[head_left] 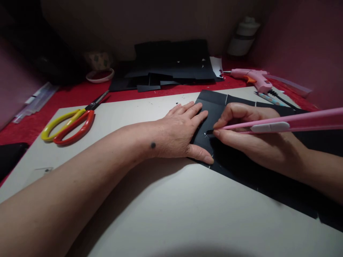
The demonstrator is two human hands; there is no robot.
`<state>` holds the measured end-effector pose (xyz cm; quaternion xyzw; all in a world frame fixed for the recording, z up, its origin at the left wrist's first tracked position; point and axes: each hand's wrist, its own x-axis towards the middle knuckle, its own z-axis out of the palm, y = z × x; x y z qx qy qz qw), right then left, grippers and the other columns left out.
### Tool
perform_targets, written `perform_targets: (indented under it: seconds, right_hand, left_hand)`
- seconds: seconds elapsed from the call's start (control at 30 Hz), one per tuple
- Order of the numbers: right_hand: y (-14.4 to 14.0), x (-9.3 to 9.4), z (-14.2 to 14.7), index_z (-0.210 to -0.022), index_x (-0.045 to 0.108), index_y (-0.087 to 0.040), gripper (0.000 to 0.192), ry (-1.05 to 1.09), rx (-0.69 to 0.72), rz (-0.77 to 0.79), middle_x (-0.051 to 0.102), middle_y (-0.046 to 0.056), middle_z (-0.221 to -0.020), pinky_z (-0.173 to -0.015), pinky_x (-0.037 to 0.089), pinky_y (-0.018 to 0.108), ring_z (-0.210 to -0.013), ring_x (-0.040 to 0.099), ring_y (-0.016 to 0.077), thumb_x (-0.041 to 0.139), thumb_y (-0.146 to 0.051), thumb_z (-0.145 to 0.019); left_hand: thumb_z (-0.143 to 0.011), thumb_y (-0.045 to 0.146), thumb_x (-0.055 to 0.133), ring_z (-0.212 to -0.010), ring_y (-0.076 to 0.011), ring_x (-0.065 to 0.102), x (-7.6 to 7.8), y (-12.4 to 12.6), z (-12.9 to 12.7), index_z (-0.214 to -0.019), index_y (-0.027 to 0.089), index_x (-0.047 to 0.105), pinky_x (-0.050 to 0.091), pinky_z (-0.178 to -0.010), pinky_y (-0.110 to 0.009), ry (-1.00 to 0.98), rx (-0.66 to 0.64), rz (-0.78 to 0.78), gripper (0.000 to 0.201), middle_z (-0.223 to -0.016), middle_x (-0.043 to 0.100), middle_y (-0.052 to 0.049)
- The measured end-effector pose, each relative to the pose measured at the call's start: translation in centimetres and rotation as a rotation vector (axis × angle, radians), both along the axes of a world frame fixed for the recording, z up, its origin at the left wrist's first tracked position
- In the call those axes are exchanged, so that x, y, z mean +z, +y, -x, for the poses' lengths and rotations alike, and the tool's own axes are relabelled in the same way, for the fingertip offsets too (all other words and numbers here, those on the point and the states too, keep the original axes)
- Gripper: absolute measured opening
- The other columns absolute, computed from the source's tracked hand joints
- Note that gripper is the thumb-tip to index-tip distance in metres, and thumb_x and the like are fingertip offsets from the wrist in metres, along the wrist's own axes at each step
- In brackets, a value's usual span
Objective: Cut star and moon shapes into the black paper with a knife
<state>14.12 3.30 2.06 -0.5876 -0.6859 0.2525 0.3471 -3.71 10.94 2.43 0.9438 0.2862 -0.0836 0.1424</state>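
My left hand [182, 134] lies flat, fingers spread, pressing on the left end of a black card sheet [241, 167] that rests on a pale grey board [166, 210]. My right hand [252, 134] grips a pink craft knife [284, 125] like a pen. The knife's tip touches the black sheet just right of my left thumb. Pale fold lines cross the sheet near its far edge.
Scissors with yellow and red handles [71, 123] lie on the board at the left. A pink glue gun [253, 77] and a pen lie at the back right. A pile of black card pieces [171, 66] and a small dish [100, 75] sit behind on red cloth.
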Motion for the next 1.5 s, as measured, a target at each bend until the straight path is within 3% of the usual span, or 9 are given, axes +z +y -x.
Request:
perform_targets:
  seconds: [0.27, 0.47, 0.73, 0.9, 1.13, 1.2, 1.3, 1.37, 1.5]
  right_hand:
    - [-0.1, 0.0, -0.2, -0.066, 0.059, -0.024, 0.013, -0.017, 0.012, 0.003, 0.052, -0.006, -0.054, -0.048, 0.030, 0.030, -0.049, 0.039, 0.0109, 0.064, -0.014, -0.072]
    - [-0.2, 0.0, -0.4, -0.069, 0.062, -0.026, 0.013, 0.100, -0.040, 0.037, 0.059, -0.004, -0.062, -0.049, 0.031, 0.030, -0.053, 0.045, 0.0126, 0.069, -0.018, -0.076]
    - [-0.1, 0.2, -1.3, -0.075, 0.070, -0.025, 0.005, 0.052, 0.023, 0.015, 0.066, -0.002, -0.064, -0.047, 0.032, 0.030, -0.055, 0.051, 0.0138, 0.075, -0.024, -0.075]
    - [-0.2, 1.0, -1.6, -0.079, 0.071, -0.025, 0.006, 0.229, 0.033, 0.125, 0.063, -0.003, -0.066, -0.047, 0.032, 0.026, -0.058, 0.051, 0.0105, 0.076, -0.028, -0.081]
    - [-0.5, 0.0, -2.4, -0.078, 0.071, -0.026, 0.010, 0.408, 0.065, 0.244, 0.062, -0.004, -0.058, -0.053, 0.039, 0.026, -0.058, 0.056, 0.0127, 0.078, -0.032, -0.080]
    - [-1.7, -0.1, -2.1, -0.076, 0.069, -0.027, 0.013, 0.481, 0.035, 0.276, 0.063, -0.004, -0.060, -0.058, 0.042, 0.028, -0.060, 0.056, 0.0133, 0.080, -0.033, -0.079]
    - [-3.8, 0.6, -1.4, -0.072, 0.068, -0.025, 0.019, 0.542, -0.090, 0.327, 0.062, -0.003, -0.061, -0.057, 0.042, 0.028, -0.062, 0.057, 0.0134, 0.081, -0.040, -0.077]
    - [-4.3, 1.4, -1.1, -0.069, 0.067, -0.024, 0.024, 0.556, -0.146, 0.361, 0.060, -0.002, -0.059, -0.052, 0.040, 0.029, -0.057, 0.054, 0.0138, 0.081, -0.043, -0.073]
    - [-2.3, 2.2, -1.5, -0.070, 0.070, -0.024, 0.015, 0.464, -0.080, 0.276, 0.062, -0.001, -0.062, -0.055, 0.040, 0.028, -0.060, 0.056, 0.0138, 0.079, -0.035, -0.076]
  left_hand:
    - [-0.075, 0.082, 0.062, -0.155, -0.0432, 0.004, 0.0, -0.1, 0.1, -0.161, 0.009, 0.017, 0.014, -0.123, -0.059, 0.001, -0.003, -0.008, 0.122, -0.169, 0.008, -0.022]
    - [-0.076, 0.083, 0.061, -0.156, -0.0419, 0.002, 0.1, 0.1, 0.1, -0.162, 0.009, 0.016, 0.012, -0.124, -0.057, 0.004, -0.004, 0.014, 0.122, -0.170, 0.006, -0.021]
    - [-0.075, 0.079, 0.067, -0.156, -0.0429, 0.001, 0.4, 0.0, 0.2, -0.162, 0.010, 0.016, 0.010, -0.125, -0.053, 0.016, -0.002, 0.036, 0.122, -0.170, 0.003, -0.019]
    - [-0.074, 0.076, 0.071, -0.156, -0.0416, 0.001, 0.7, 0.2, 0.3, -0.162, 0.011, 0.015, 0.010, -0.125, -0.053, 0.025, 0.009, 0.076, 0.123, -0.171, 0.003, -0.019]
    - [-0.070, 0.068, 0.076, -0.157, -0.0338, -0.001, 1.5, 2.6, 2.5, -0.160, 0.027, 0.025, 0.016, -0.124, -0.051, -0.060, -0.017, 0.140, 0.112, -0.172, 0.005, -0.011]
    - [-0.072, 0.063, 0.075, -0.157, -0.0335, 0.011, 2.3, 2.7, 3.1, -0.159, 0.025, 0.028, 0.023, -0.122, -0.048, -0.074, 0.025, 0.122, 0.106, -0.171, 0.014, -0.012]
    - [-0.083, 0.062, 0.063, -0.145, -0.0304, 0.041, 3.1, 2.1, 2.8, -0.149, 0.020, 0.045, 0.036, -0.115, -0.041, -0.092, 0.044, 0.098, 0.081, -0.158, 0.044, -0.012]
    - [-0.086, 0.065, 0.058, -0.140, -0.0310, 0.047, 3.0, 1.4, 2.0, -0.141, 0.018, 0.054, 0.039, -0.112, -0.040, -0.044, 0.023, 0.097, 0.072, -0.152, 0.051, -0.013]
    - [-0.075, 0.069, 0.070, -0.156, -0.0357, 0.015, 1.6, 0.9, 1.1, -0.156, 0.016, 0.035, 0.023, -0.123, -0.047, -0.024, 0.008, 0.080, 0.103, -0.169, 0.018, -0.018]
